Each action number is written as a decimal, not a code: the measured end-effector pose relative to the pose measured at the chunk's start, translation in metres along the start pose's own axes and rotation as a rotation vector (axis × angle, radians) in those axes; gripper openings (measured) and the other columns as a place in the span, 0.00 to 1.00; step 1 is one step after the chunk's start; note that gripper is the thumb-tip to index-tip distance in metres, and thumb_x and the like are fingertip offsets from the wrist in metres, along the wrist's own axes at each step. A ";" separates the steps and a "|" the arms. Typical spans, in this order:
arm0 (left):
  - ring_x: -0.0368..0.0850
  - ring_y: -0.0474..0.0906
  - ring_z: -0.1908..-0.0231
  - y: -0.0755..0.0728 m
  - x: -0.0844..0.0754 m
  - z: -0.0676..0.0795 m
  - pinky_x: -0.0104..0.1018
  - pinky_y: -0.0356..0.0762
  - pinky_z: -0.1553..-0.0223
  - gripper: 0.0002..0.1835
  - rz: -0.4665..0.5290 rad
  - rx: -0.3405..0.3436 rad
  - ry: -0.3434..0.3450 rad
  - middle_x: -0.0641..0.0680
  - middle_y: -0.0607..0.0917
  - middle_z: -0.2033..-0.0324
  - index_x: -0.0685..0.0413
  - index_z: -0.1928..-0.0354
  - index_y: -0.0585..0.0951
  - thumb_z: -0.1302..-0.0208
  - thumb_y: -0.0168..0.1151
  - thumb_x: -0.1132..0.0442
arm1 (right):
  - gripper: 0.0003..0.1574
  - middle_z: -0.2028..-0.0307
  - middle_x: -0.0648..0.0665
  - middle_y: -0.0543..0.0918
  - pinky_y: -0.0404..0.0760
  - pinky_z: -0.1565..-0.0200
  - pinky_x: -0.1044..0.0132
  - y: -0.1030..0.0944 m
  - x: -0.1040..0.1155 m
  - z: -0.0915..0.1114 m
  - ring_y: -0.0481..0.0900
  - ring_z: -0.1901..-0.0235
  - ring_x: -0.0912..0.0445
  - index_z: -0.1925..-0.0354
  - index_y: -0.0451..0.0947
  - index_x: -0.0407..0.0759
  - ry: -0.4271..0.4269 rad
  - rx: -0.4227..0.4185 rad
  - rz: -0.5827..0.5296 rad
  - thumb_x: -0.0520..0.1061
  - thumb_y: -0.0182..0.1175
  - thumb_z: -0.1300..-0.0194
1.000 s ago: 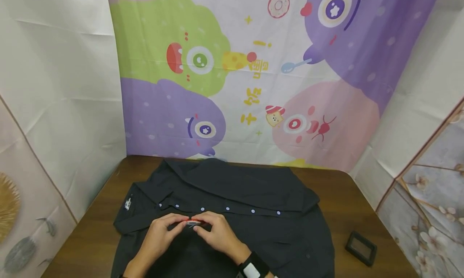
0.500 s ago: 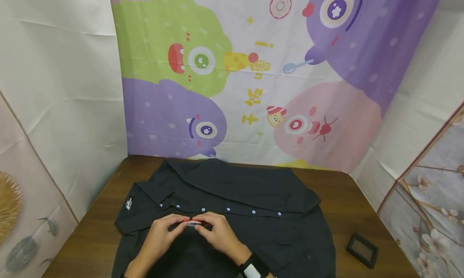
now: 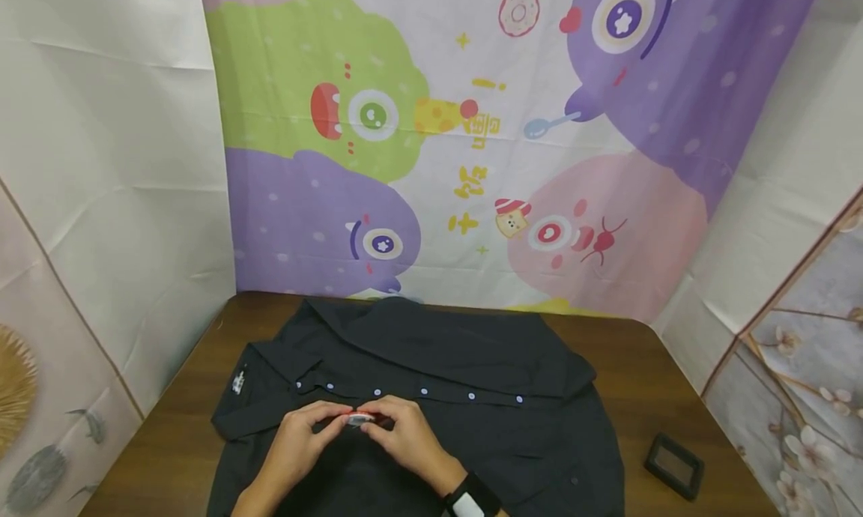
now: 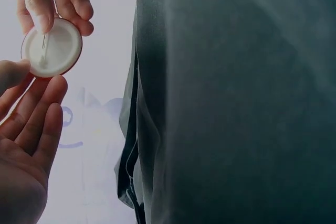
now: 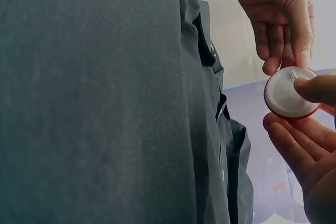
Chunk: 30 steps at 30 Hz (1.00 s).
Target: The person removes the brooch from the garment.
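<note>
A round pin badge (image 3: pixel 359 419) with a red rim is held up over a dark button-up shirt (image 3: pixel 499 457). Its whitish back (image 4: pixel 58 56) and thin metal pin show in the left wrist view. My left hand (image 3: pixel 297 440) pinches one edge of the badge between thumb and fingers. On the opposite edge, my right hand (image 3: pixel 413 436) pinches it too, its thumb (image 5: pixel 312 88) lying over the back at the pin. Whether the pin is fastened cannot be made out. The badge's front is hidden.
The shirt lies spread on a brown wooden table (image 3: pixel 647 367), with a row of pale buttons (image 3: pixel 424 391) beyond my hands. A small black rectangular frame (image 3: pixel 674 466) lies at the right. Behind the table hangs a cartoon-print cloth (image 3: pixel 458 262).
The badge has tilted slightly, with a bit more of its back showing in the head view. Both hands keep nearly the same place and hold.
</note>
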<state>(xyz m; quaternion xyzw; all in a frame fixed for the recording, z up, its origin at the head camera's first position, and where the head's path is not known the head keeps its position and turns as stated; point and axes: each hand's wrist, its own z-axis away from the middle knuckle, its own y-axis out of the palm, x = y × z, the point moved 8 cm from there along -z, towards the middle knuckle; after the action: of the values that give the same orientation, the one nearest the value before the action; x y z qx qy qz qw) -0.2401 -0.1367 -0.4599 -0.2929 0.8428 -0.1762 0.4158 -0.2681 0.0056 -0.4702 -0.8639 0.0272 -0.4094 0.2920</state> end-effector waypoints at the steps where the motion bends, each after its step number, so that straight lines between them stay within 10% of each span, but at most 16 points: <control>1: 0.37 0.82 0.66 -0.001 0.001 0.000 0.41 0.82 0.66 0.08 -0.003 0.000 -0.006 0.43 0.87 0.71 0.49 0.69 0.86 0.54 0.71 0.68 | 0.13 0.67 0.47 0.85 0.82 0.66 0.75 0.001 0.000 -0.001 0.80 0.68 0.62 0.60 0.83 0.45 0.003 0.000 0.004 0.36 0.66 0.46; 20: 0.35 0.81 0.67 -0.018 0.010 0.011 0.40 0.83 0.67 0.09 -0.006 -0.015 -0.051 0.43 0.87 0.71 0.48 0.69 0.86 0.53 0.70 0.68 | 0.09 0.69 0.48 0.85 0.81 0.69 0.75 0.018 0.011 -0.008 0.77 0.71 0.68 0.63 0.83 0.44 -0.055 0.015 0.030 0.38 0.66 0.46; 30: 0.36 0.81 0.66 -0.001 0.000 -0.003 0.40 0.83 0.66 0.07 0.084 0.019 -0.004 0.44 0.87 0.70 0.48 0.68 0.86 0.51 0.69 0.67 | 0.08 0.73 0.51 0.83 0.79 0.73 0.73 -0.005 0.007 -0.002 0.75 0.75 0.66 0.66 0.83 0.46 -0.006 -0.073 0.058 0.39 0.68 0.48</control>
<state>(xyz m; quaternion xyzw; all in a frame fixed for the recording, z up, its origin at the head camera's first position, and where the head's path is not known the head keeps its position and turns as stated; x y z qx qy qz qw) -0.2421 -0.1371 -0.4582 -0.2538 0.8518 -0.1660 0.4272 -0.2660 0.0072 -0.4615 -0.8739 0.0661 -0.3972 0.2722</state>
